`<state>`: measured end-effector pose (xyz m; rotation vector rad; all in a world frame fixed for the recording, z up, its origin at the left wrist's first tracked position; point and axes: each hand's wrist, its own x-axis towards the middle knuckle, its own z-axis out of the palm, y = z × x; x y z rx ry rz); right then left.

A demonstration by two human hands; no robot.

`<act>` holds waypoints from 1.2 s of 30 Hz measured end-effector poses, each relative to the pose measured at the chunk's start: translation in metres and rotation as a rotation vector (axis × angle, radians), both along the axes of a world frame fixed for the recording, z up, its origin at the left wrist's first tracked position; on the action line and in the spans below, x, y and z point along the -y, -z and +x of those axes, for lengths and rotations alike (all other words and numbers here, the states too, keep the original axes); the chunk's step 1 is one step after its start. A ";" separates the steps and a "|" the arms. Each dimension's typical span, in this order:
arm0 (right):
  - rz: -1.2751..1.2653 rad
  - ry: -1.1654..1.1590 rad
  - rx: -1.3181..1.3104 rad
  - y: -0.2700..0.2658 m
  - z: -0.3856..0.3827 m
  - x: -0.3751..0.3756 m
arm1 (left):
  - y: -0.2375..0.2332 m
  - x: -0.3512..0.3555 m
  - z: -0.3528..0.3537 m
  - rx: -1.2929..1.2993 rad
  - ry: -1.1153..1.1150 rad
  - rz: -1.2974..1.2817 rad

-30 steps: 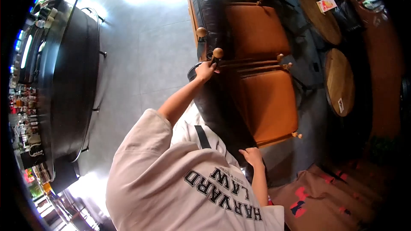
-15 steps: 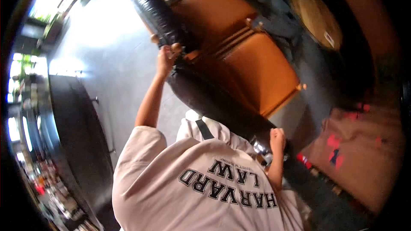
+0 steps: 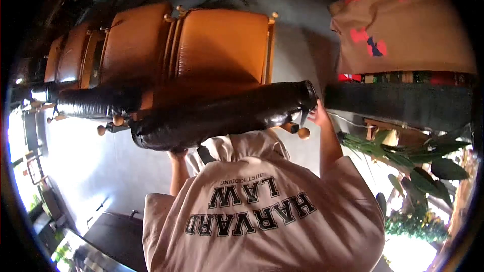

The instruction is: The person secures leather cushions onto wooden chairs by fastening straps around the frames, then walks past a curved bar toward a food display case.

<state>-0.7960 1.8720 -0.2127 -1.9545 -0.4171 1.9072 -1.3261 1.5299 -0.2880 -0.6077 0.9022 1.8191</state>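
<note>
A chair with an orange-brown leather seat [image 3: 223, 45], a dark padded backrest [image 3: 222, 113] and round wooden knobs stands in front of me. My right hand [image 3: 316, 114] is at the right end of the backrest, its fingers curled against the edge near a wooden knob [image 3: 303, 133]. Under the backrest's near edge, toward its left end, is my left hand [image 3: 177, 155]. The padding hides its fingers.
More chairs with brown seats [image 3: 135, 45] stand in a row to the left. A brown cloth [image 3: 413, 35] with red patches hangs at the right, above a dark ledge [image 3: 403, 106]. Leafy plants [image 3: 423, 171] are at the lower right. A dark panel [image 3: 118, 234] is at lower left.
My view has turned, and the chair now lies straight across in front of me. My left hand has left a wooden knob; my right hand, a loose fist before, now meets the backrest's end.
</note>
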 end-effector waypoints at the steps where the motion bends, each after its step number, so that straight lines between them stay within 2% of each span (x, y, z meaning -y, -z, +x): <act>1: 0.011 0.023 -0.004 -0.003 -0.006 0.003 | 0.004 -0.007 0.014 -0.089 0.035 0.055; 6: -0.070 0.032 -0.046 -0.006 -0.016 -0.009 | 0.012 -0.022 0.040 -0.109 -0.157 -0.069; 10: -0.174 0.128 -0.308 0.007 -0.019 -0.020 | -0.004 -0.022 0.035 -0.002 -0.265 -0.037; 11: -0.162 0.139 -0.449 0.032 -0.009 -0.021 | -0.014 -0.022 0.033 0.049 -0.284 -0.006; 13: -0.157 0.191 -0.575 0.041 -0.016 -0.023 | -0.022 -0.024 0.027 0.099 -0.339 0.084; 14: -0.160 0.222 -0.637 0.045 -0.020 -0.021 | -0.024 -0.020 0.022 0.062 -0.356 -0.040; 16: -0.158 0.311 -0.562 0.022 -0.031 -0.022 | -0.047 -0.017 0.016 0.000 -0.397 -0.285; 18: 0.028 0.210 -0.670 -0.002 -0.053 -0.029 | -0.067 -0.017 0.007 -0.132 -0.488 -0.537; 19: 0.002 0.283 -0.739 -0.006 -0.058 -0.034 | -0.057 -0.005 -0.007 -0.206 -0.474 -0.578; 20: 0.069 0.288 -0.632 -0.012 -0.062 -0.034 | -0.048 0.007 -0.024 -0.281 -0.450 -0.621; 21: 0.074 0.325 -0.648 -0.018 -0.064 -0.035 | -0.056 0.006 -0.028 -0.386 -0.352 -0.591; 24: 0.135 0.360 -0.718 -0.023 -0.060 -0.033 | -0.051 0.015 -0.057 -0.387 -0.205 -0.588; 25: 0.152 0.342 -0.731 -0.016 -0.059 -0.035 | -0.051 0.017 -0.058 -0.486 -0.103 -0.669; 26: 0.174 0.324 -0.742 -0.011 -0.055 -0.039 | -0.048 0.011 -0.063 -0.522 -0.129 -0.845; 27: 0.243 0.264 -0.705 -0.015 -0.055 -0.037 | -0.053 0.009 -0.069 -0.557 -0.086 -0.857; 29: 0.186 0.265 -0.679 -0.008 -0.044 -0.037 | -0.051 0.010 -0.086 -0.593 -0.036 -0.796; 30: 0.207 0.222 -0.698 -0.020 -0.045 -0.034 | -0.071 -0.004 -0.082 -0.551 -0.096 -0.874; 31: 0.230 0.180 -0.716 -0.036 -0.049 -0.030 | -0.049 0.003 -0.096 -0.570 -0.170 -0.868; 32: 0.345 0.044 -0.647 -0.043 -0.052 -0.030 | -0.031 0.012 -0.111 -0.592 -0.244 -0.865; 33: 0.454 -0.089 -0.574 -0.047 -0.054 -0.027 | -0.042 0.003 -0.106 -0.629 -0.263 -0.823; 36: 0.344 -0.003 -0.565 -0.052 -0.059 -0.020 | -0.026 0.004 -0.122 -0.734 -0.393 -0.884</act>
